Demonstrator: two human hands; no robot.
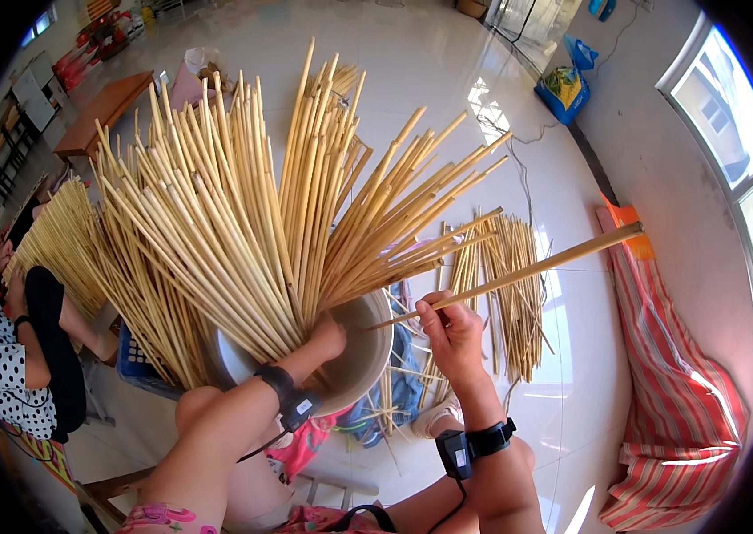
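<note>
My right hand (455, 334) is closed, pinching a long, thin, straw-coloured stick (532, 270) near its thinner end. The stick slants up to the right, its thicker end high, its thin tip over the bucket's rim. My left hand (328, 338) reaches over a pale round bucket (378, 343) and is curled against the lower part of the sticks standing in it. Its fingertips are hidden, so what it grips cannot be made out. Out of the bucket fan several bunches of sticks: a large one (207, 196) on the left, a middle one (314, 169), and one leaning right (403, 205).
More sticks (519, 294) lie on the tiled floor at right. A blue plastic crate (140, 360) stands left of the bucket. Further left sits another person (16, 356) beside more sticks. A striped cloth (679, 418) lies along the right wall, with a blue bag (563, 93) farther off.
</note>
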